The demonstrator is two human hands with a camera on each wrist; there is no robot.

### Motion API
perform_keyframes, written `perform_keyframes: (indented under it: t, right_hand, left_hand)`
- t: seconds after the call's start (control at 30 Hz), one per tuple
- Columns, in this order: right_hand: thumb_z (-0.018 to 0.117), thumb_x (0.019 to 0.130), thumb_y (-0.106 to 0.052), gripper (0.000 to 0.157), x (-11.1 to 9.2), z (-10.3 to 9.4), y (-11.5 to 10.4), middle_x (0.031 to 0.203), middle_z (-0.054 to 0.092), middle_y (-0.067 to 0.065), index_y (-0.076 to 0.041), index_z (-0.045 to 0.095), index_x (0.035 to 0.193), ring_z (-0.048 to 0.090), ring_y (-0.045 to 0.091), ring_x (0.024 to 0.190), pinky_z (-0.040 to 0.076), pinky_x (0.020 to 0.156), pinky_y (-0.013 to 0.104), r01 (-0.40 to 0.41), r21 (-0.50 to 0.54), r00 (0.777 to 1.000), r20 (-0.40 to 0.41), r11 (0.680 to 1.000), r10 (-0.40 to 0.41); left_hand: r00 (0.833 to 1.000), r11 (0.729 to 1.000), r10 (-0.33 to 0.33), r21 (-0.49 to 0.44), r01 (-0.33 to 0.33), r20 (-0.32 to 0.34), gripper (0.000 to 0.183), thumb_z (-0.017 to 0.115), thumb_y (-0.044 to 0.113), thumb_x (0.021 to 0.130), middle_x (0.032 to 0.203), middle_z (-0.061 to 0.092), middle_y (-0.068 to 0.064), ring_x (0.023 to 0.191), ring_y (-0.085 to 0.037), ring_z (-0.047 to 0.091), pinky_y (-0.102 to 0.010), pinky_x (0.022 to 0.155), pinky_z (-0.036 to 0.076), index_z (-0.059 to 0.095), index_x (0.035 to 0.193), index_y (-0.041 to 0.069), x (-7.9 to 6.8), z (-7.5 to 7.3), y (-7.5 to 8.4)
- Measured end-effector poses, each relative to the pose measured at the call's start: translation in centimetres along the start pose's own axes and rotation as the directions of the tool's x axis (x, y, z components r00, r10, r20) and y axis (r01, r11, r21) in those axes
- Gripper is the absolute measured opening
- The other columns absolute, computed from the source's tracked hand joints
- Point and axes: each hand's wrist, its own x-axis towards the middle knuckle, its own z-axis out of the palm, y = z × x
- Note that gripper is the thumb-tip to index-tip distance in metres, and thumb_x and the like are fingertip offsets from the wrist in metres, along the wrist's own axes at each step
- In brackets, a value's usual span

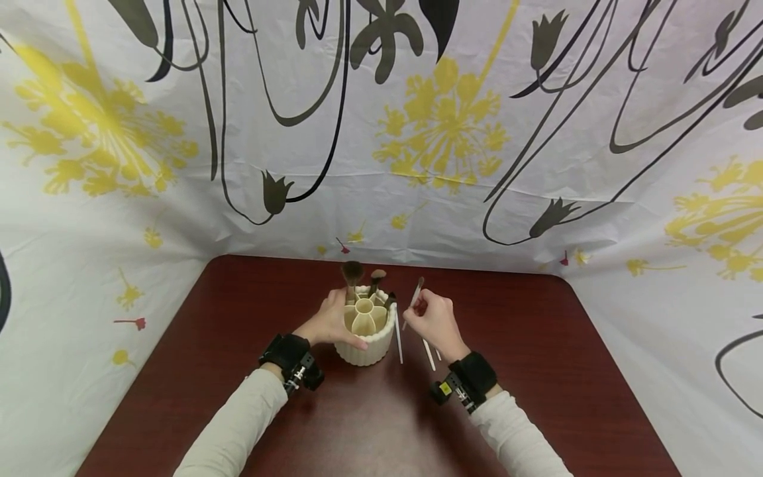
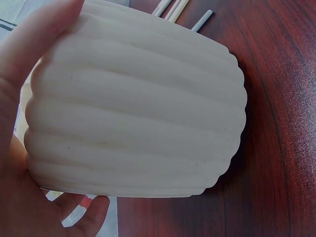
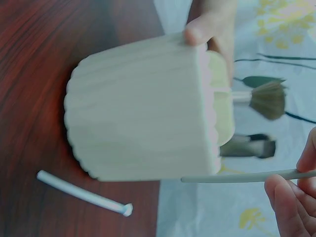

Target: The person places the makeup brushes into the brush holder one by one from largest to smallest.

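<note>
A cream, ribbed makeup brush holder [image 1: 365,351] with divided compartments stands upright on the table. My left hand [image 1: 328,321] grips it from the left, thumb over the front rim; its ribbed wall [image 2: 133,103] fills much of the left wrist view. Several brushes stand in it, among them a large fluffy brush [image 1: 352,273] and a smaller brush [image 1: 377,278]. To the right of the holder, my right hand [image 1: 434,321] pinches a thin makeup brush [image 1: 417,291], bristles up. In the right wrist view, that brush's pale handle [image 3: 227,178] points toward the holder's rim.
Several pale brushes lie on the dark red table [image 1: 524,371] right of the holder, including one brush [image 1: 399,341] close beside it and another brush [image 1: 428,355] below my right hand. A white patterned cloth [image 1: 322,232] hangs behind the table and along its sides.
</note>
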Motion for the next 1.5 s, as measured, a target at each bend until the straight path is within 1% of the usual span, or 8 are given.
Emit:
perform_keyframes:
  t: [0.27,0.43,0.6,0.7,0.83,1.03,1.37,1.5]
  right_hand:
    - [0.061,0.072,-0.004,0.004,0.6,0.2,-1.8,0.062,0.057,-0.001,-0.006,0.058,0.072,0.05,0.007,0.053,0.042,0.05,0.021,0.046,0.046,0.998,-0.032,0.998,-0.045]
    - [0.059,0.074,-0.005,0.003,0.7,0.4,-2.2,0.064,0.056,0.0,-0.003,0.058,0.074,0.051,0.007,0.055,0.043,0.053,0.021,0.06,0.088,0.998,-0.024,0.994,-0.058]
    - [0.06,0.073,-0.005,0.003,0.7,0.8,-2.4,0.063,0.057,0.0,-0.005,0.057,0.072,0.052,0.008,0.055,0.045,0.053,0.022,0.091,0.088,0.995,-0.043,0.992,-0.087]
    - [0.061,0.073,-0.003,0.004,0.5,1.2,-2.4,0.064,0.058,0.001,-0.006,0.058,0.073,0.053,0.007,0.056,0.045,0.053,0.021,0.087,0.087,0.996,-0.028,0.992,-0.085]
    - [0.061,0.072,-0.001,0.005,0.1,1.8,-2.1,0.064,0.059,0.0,-0.005,0.059,0.074,0.054,0.007,0.056,0.045,0.052,0.02,0.09,0.067,0.996,-0.003,0.994,-0.09]
    - [0.062,0.072,-0.002,0.006,-0.5,2.4,-1.6,0.062,0.058,-0.002,-0.007,0.059,0.073,0.052,0.006,0.054,0.044,0.051,0.02,0.117,0.048,0.993,-0.011,0.992,-0.117]
    - [0.063,0.073,0.0,0.009,-1.3,3.4,-1.1,0.066,0.059,-0.001,-0.008,0.06,0.073,0.054,0.008,0.059,0.045,0.055,0.021,0.08,0.014,0.996,0.049,0.997,-0.081]
    - [0.064,0.072,-0.002,0.007,-1.6,3.7,-1.2,0.065,0.058,-0.002,-0.008,0.061,0.072,0.054,0.007,0.058,0.045,0.054,0.02,0.08,-0.039,0.995,0.07,0.996,-0.077]
  left_hand:
    - [1.0,1.0,-0.002,-0.004,0.002,-0.008,0.125,0.087,0.043,0.046,0.136,0.025,-0.021,0.125,-0.038,0.026,-0.05,0.097,0.031,0.017,0.141,0.001,-0.1,-0.1,0.0]
    - [1.0,1.0,0.005,-0.01,-0.005,-0.01,0.125,0.087,0.043,0.047,0.136,0.025,-0.021,0.125,-0.039,0.026,-0.051,0.097,0.032,0.017,0.141,0.0,0.0,0.0,0.0]
    - [1.0,1.0,0.0,-0.012,0.0,-0.013,0.125,0.088,0.043,0.046,0.136,0.026,-0.02,0.125,-0.038,0.026,-0.05,0.097,0.031,0.018,0.141,0.001,0.0,0.1,0.0]
    - [1.0,1.0,0.004,-0.015,-0.005,-0.02,0.123,0.088,0.042,0.046,0.135,0.027,-0.02,0.125,-0.037,0.027,-0.049,0.097,0.031,0.02,0.141,0.001,0.0,0.1,-0.1]
    - [1.0,1.0,0.013,-0.013,-0.013,-0.023,0.123,0.088,0.042,0.046,0.134,0.028,-0.02,0.124,-0.037,0.028,-0.049,0.097,0.032,0.021,0.14,0.0,0.0,0.2,-0.1]
    - [1.0,1.0,0.017,-0.011,-0.017,-0.021,0.123,0.088,0.042,0.047,0.135,0.027,-0.021,0.124,-0.038,0.027,-0.049,0.097,0.031,0.021,0.14,0.0,-0.1,0.1,0.0]
    - [1.0,1.0,0.011,0.002,-0.011,-0.019,0.124,0.087,0.043,0.047,0.135,0.026,-0.021,0.124,-0.038,0.028,-0.05,0.096,0.033,0.019,0.141,0.0,-0.1,0.1,0.0]
    - [1.0,1.0,0.006,0.005,-0.006,-0.02,0.124,0.087,0.044,0.048,0.135,0.026,-0.02,0.123,-0.038,0.028,-0.05,0.095,0.034,0.018,0.141,0.001,-0.1,0.1,0.0]
